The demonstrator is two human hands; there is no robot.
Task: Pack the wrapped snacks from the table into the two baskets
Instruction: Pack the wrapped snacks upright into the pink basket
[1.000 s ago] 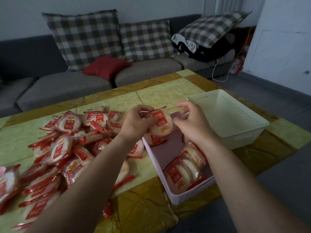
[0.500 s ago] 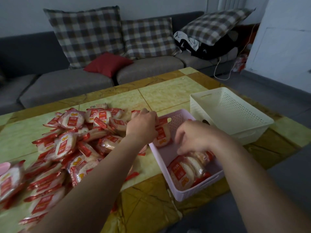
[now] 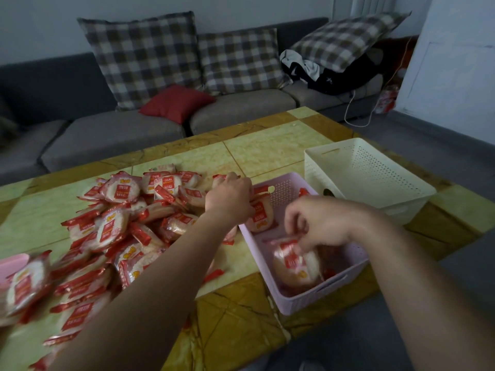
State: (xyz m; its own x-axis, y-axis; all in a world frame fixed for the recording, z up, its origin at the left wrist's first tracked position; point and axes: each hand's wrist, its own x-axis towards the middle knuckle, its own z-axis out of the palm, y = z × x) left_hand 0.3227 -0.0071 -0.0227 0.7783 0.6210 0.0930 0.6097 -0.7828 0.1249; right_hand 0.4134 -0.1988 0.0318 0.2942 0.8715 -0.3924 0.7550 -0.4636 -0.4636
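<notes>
A big pile of red-and-white wrapped snacks (image 3: 117,231) covers the left half of the table. The pink basket (image 3: 316,297) stands at the table's near right edge and holds several snacks. My left hand (image 3: 230,199) is at the basket's far left corner, closed on a snack (image 3: 261,216) that leans against the inside wall. My right hand (image 3: 318,222) is inside the basket, its fingers pinching the wrapper edge of another snack (image 3: 293,263) lying there. Behind the pink one stands the white basket (image 3: 334,170), with nothing visible inside.
The yellow-green tiled table (image 3: 267,151) has its front edge close to me, and the pink basket slightly overhangs it. A pink object (image 3: 9,263) shows at the left edge. A grey sofa (image 3: 112,137) with cushions runs behind the table. Grey floor lies to the right.
Both hands held one snack above the pink basket, then came down into it. The left hand took that snack to the basket's left wall, and the right hand dropped onto a packet inside.
</notes>
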